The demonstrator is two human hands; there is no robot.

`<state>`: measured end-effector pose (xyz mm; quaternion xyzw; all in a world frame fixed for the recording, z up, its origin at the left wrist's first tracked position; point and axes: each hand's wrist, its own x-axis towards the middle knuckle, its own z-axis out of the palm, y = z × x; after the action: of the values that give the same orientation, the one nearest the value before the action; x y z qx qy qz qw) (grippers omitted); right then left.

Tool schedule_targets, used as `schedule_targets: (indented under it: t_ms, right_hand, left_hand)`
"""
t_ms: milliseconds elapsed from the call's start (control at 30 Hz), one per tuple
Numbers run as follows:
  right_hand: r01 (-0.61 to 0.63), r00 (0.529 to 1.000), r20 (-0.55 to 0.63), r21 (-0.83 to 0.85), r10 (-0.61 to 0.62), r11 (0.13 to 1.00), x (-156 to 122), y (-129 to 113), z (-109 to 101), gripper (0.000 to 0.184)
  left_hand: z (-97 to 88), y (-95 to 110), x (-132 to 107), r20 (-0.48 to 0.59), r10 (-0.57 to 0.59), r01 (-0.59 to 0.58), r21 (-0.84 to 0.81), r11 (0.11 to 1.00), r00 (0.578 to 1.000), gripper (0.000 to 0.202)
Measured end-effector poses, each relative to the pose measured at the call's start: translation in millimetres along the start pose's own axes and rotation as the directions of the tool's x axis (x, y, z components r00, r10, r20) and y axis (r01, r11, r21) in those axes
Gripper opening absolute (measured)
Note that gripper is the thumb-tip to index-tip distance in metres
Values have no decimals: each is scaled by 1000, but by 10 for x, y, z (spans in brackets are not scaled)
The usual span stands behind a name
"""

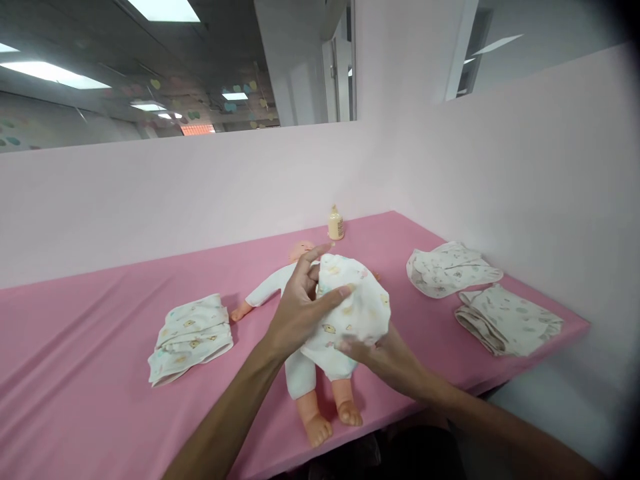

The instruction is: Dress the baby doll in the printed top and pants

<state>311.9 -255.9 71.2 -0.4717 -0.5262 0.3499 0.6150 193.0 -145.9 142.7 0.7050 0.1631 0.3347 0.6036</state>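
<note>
Above a baby doll (301, 377) in a white suit, both my hands hold up a bunched white baby garment (365, 303) printed with small coloured figures. Its exact kind I cannot make out. My left hand (306, 300) grips it from the left, thumb across the front and fingers at its top edge. From below and the right, my right hand (373, 350) pinches its lower edge, with most fingers behind the fabric. The doll lies on its back, feet towards me. The garment and my hands cover its torso and much of its head.
A pink-covered table (115, 427) meets white walls at the back and right. Folded printed cloth (193, 337) lies left of the doll. Two more printed pieces, a rounded one (450, 268) and a folded one (510, 320), lie right. A cream bottle (336, 225) stands behind.
</note>
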Motion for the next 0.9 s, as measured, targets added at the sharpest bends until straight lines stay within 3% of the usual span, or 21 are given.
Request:
schedule_targets:
  t_ms: [133,267,400,467,533,600,733,900]
  right_hand:
    - [-111,982,-142,85,122,990,38,53,-15,37]
    - [-248,938,-193,212,289,945,-29,149,-177,39]
    - [-244,910,-248,328,332,913,-93,180,-267,46]
    - [-216,894,-305,351,329,911,-90,189,-285,51]
    - [-214,879,-328,374,345,902,-75,205,-298,57]
    - [-237,868,-322,398,377,886,-67,226,-310,61]
    - [-299,852,-284,424,439,855,-97,276,-333,64]
    - [-359,884,-130,427,449,830,-177,355,-367,61]
  left_hand:
    - [-21,-101,-5,62,-34,33,12,999,998,77]
    - [-139,-329,19,-69,-127,137,184,973,990,73]
    - [-129,-559,7,-197,-244,283,202,938,950,73]
    - [-66,-606,0,-142,-342,354,74,932,929,73]
    - [2,-621,3,33,-416,417,-108,902,909,68]
    - [51,-635,17,163,-414,442,-228,867,896,60]
    - [80,-728,37,106,-380,394,-211,895,919,50]
    - [114,-845,12,106,-383,397,-208,894,918,37]
